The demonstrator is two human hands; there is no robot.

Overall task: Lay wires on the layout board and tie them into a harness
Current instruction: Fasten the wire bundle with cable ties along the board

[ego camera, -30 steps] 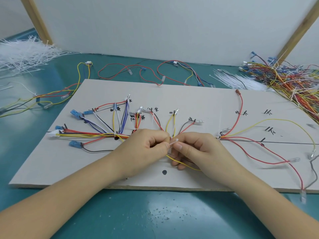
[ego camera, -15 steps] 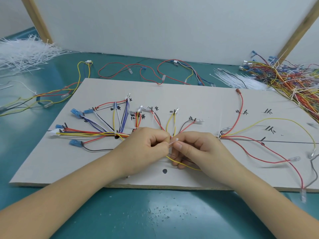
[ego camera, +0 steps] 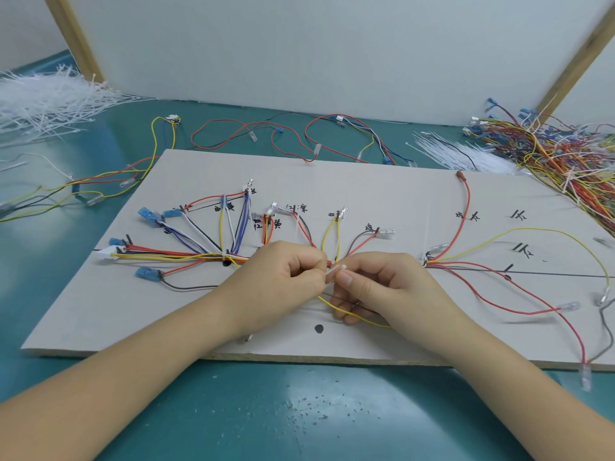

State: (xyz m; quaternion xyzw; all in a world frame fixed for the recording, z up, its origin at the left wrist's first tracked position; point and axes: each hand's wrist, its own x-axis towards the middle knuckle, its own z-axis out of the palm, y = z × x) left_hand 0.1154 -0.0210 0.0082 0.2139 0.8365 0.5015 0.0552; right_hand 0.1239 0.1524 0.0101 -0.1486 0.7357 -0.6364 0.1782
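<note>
A pale layout board (ego camera: 382,191) with black marks lies on the teal table. Coloured wires (ego camera: 173,256) run along its main line and fan out to blue and clear terminals. My left hand (ego camera: 286,277) and my right hand (ego camera: 376,284) meet at the middle of the bundle. Both pinch a white cable tie (ego camera: 334,272) between fingertips, just above the wires. A yellow wire (ego camera: 359,317) loops out under my right hand. The bundle beneath both hands is hidden.
A heap of white cable ties (ego camera: 43,101) lies at the far left, a smaller bunch (ego camera: 456,154) at the back right. A tangled pile of spare wires (ego camera: 559,151) fills the far right. Loose wires (ego camera: 299,134) lie behind the board.
</note>
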